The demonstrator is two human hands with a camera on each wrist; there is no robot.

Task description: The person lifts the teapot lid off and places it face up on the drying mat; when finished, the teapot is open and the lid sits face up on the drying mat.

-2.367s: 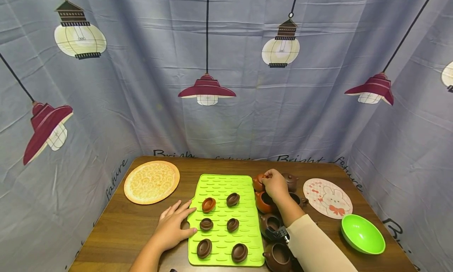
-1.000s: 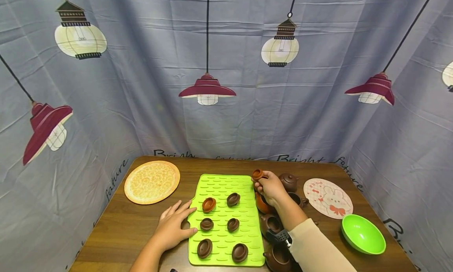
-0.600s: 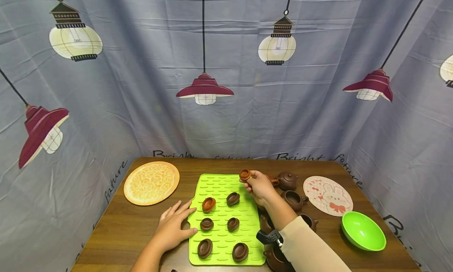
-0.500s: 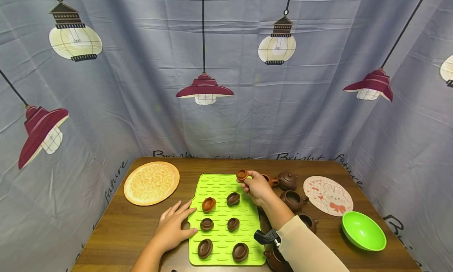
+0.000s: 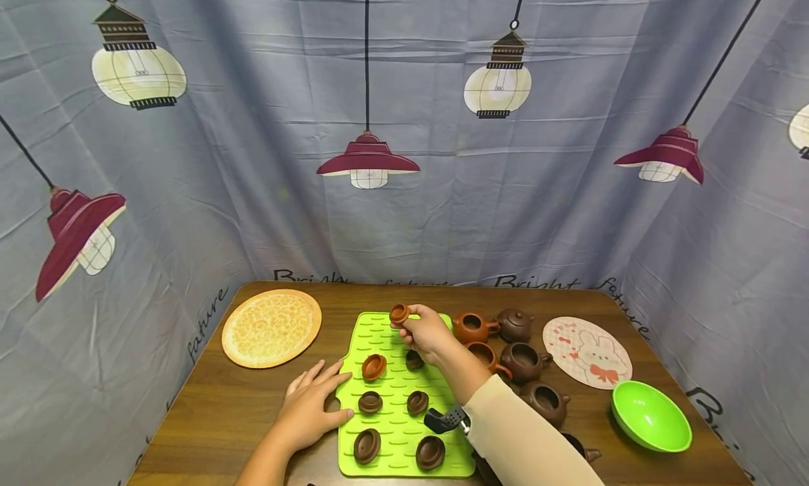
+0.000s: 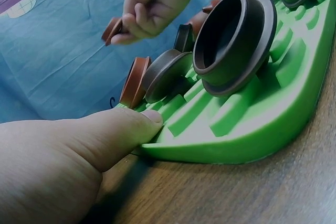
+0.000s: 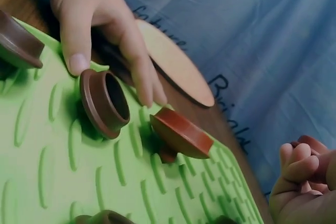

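Observation:
In the head view my right hand (image 5: 428,329) pinches a small orange-brown teapot lid (image 5: 399,314), its hollow underside facing up, above the far part of the green mat (image 5: 395,423). My left hand (image 5: 310,405) rests with spread fingers on the mat's left edge. On the mat lie an orange lid (image 5: 374,366) and several dark brown lids, one of them (image 5: 367,446) at the near left. The left wrist view shows the held lid (image 6: 111,31) at the right hand's fingertips, over the mat. In the right wrist view the fingers mostly cover it.
Teapots without lids stand in rows right of the mat, among them an orange teapot (image 5: 472,326). A dark teapot (image 5: 515,325) at the back wears its lid. Further right are a rabbit placemat (image 5: 588,352) and a green bowl (image 5: 651,416); a round yellow placemat (image 5: 272,328) lies at left.
My right hand has lifted the orange lid off the far orange teapot, turned it underside up and carried it left over the mat. The left hand has stayed in place.

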